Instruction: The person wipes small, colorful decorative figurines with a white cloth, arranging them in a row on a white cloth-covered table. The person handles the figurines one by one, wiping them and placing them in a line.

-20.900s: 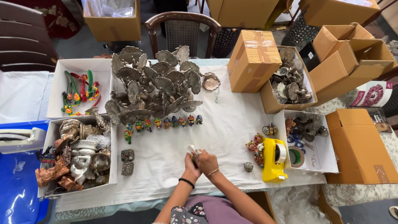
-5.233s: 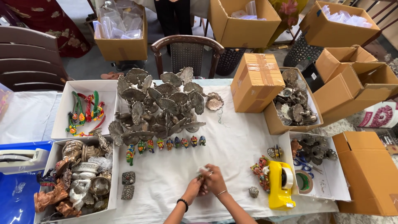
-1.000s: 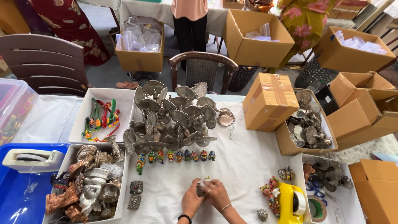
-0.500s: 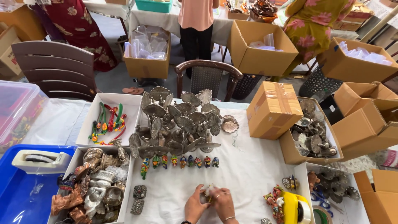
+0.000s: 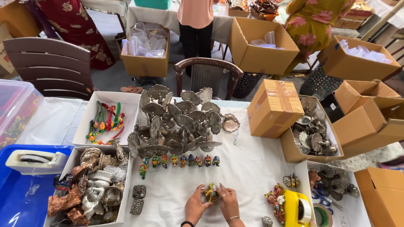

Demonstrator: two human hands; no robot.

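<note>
Both my hands meet low in the middle of the white cloth (image 5: 248, 168) around one small gold and coloured figurine (image 5: 210, 193). My left hand (image 5: 196, 205) cups it from the left and my right hand (image 5: 227, 201) holds it from the right. Just beyond them stands a row of several small painted figurines (image 5: 181, 160). Behind that row lies a heap of silver leaf-shaped metal pieces (image 5: 176, 120).
A white tray of metal statuettes (image 5: 90, 187) and a white tray of coloured ornaments (image 5: 105, 120) sit left. A sealed carton (image 5: 274, 107), an open box of metal pieces (image 5: 313, 134) and a yellow tape dispenser (image 5: 296, 209) are right. People stand behind a chair (image 5: 208, 75).
The view has tilted upward, so the table and my hands sit lower in the picture. My hands stay together on the small figurine, which shows more clearly now.
</note>
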